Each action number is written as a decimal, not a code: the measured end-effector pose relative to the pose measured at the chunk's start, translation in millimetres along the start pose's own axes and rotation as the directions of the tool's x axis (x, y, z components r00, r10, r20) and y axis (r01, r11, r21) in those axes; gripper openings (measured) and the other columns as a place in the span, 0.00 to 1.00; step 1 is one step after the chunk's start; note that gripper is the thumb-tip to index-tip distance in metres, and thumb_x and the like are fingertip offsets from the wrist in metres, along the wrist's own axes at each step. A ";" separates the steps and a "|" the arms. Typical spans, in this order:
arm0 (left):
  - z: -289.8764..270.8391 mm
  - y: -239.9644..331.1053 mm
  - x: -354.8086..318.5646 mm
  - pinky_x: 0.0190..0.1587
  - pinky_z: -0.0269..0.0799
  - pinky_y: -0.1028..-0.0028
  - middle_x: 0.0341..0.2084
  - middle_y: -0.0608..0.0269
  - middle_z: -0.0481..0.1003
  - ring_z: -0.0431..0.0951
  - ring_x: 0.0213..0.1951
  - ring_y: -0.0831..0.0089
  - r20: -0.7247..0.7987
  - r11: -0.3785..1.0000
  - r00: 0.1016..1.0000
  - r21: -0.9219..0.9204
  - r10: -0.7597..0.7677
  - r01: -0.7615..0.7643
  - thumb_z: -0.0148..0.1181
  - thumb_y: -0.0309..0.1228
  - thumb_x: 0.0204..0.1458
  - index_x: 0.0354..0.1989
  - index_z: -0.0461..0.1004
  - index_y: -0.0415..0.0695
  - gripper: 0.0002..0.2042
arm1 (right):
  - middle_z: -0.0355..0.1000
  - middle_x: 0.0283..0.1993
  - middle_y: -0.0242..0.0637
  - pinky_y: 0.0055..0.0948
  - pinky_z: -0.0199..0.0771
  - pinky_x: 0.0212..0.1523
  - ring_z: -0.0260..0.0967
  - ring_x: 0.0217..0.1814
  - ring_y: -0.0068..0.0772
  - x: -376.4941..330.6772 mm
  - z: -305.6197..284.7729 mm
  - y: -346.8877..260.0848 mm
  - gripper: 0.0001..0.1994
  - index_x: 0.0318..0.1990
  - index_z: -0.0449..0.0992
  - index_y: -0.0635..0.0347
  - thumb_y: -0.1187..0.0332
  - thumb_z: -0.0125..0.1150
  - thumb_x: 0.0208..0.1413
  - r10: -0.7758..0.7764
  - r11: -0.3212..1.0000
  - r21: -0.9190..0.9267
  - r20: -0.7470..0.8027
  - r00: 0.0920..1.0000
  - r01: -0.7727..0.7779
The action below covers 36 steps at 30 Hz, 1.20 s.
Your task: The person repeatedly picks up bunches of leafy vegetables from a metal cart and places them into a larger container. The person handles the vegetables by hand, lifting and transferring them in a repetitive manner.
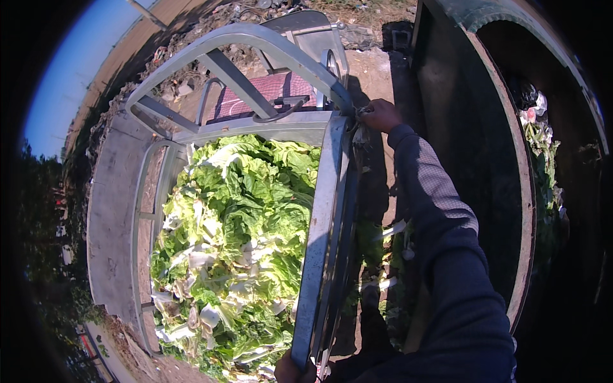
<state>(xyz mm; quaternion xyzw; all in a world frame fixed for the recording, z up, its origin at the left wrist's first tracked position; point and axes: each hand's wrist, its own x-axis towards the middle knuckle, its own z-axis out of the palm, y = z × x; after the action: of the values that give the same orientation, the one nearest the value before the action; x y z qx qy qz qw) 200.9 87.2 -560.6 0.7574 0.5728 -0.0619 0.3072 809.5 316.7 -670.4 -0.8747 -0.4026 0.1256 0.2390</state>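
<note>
A metal cargo cart with a grey side panel (322, 236) stands in front of me, its bed heaped with leafy cabbage leaves (246, 204) in green and white. At the far right corner of the bed, the fingers of my right hand (381, 117) are closed around a pale cord or tie (361, 133) by the corner post. Its exact kind is partly hidden by the fingers. Low in the view, my left hand (294, 369) is wrapped over the near end of the side panel; part of it is cut off by the frame.
Ahead of the bed are a tubular metal rail (236, 38) and a seat with a red checked cloth (258, 96). A large dark metal container (466, 166) rises close on my right, with vegetable scraps (541, 150) inside. Fallen leaves (386, 281) lie in the narrow gap between.
</note>
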 end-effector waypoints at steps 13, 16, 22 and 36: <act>-7.1 10.5 1.0 0.36 0.73 0.53 0.29 0.44 0.76 0.77 0.34 0.43 -0.025 0.999 0.999 -0.006 0.036 -0.036 0.66 0.34 0.45 0.46 0.72 0.38 0.21 | 0.74 0.30 0.41 0.34 0.71 0.35 0.73 0.33 0.36 -25.4 74.7 18.8 0.06 0.32 0.76 0.60 0.67 0.60 0.51 0.271 0.545 0.837 -0.232 0.934 0.050; -3.5 7.5 1.3 0.35 0.73 0.54 0.29 0.44 0.76 0.77 0.33 0.44 -0.035 0.998 0.997 0.022 0.067 -0.067 0.66 0.34 0.46 0.47 0.72 0.38 0.21 | 0.73 0.29 0.38 0.30 0.70 0.34 0.71 0.32 0.29 -17.4 67.8 25.0 0.04 0.31 0.76 0.60 0.70 0.60 0.51 0.265 0.489 0.872 -0.112 0.958 -0.033; -5.1 9.7 0.6 0.34 0.73 0.55 0.28 0.44 0.76 0.77 0.32 0.44 -0.067 0.993 0.991 0.002 0.115 -0.115 0.66 0.34 0.47 0.47 0.72 0.38 0.20 | 0.72 0.32 0.31 0.28 0.68 0.39 0.68 0.34 0.25 -28.4 39.2 9.3 0.06 0.37 0.77 0.62 0.74 0.58 0.51 0.187 0.552 0.828 -0.007 0.982 -0.099; -10.0 19.3 -0.8 0.34 0.73 0.55 0.29 0.45 0.76 0.77 0.32 0.44 -0.065 0.992 0.990 -0.004 0.125 -0.125 0.66 0.34 0.46 0.46 0.73 0.38 0.20 | 0.76 0.41 0.36 0.28 0.70 0.46 0.72 0.44 0.27 -94.6 44.5 77.6 0.16 0.45 0.79 0.58 0.59 0.59 0.55 0.203 0.788 0.402 0.546 0.813 -0.467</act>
<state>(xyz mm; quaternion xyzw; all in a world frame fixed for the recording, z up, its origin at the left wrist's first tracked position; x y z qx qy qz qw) 215.5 89.0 -544.6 0.7922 0.5341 -0.0157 0.2949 780.2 214.8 -746.2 -0.7776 -0.2321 0.4810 0.3320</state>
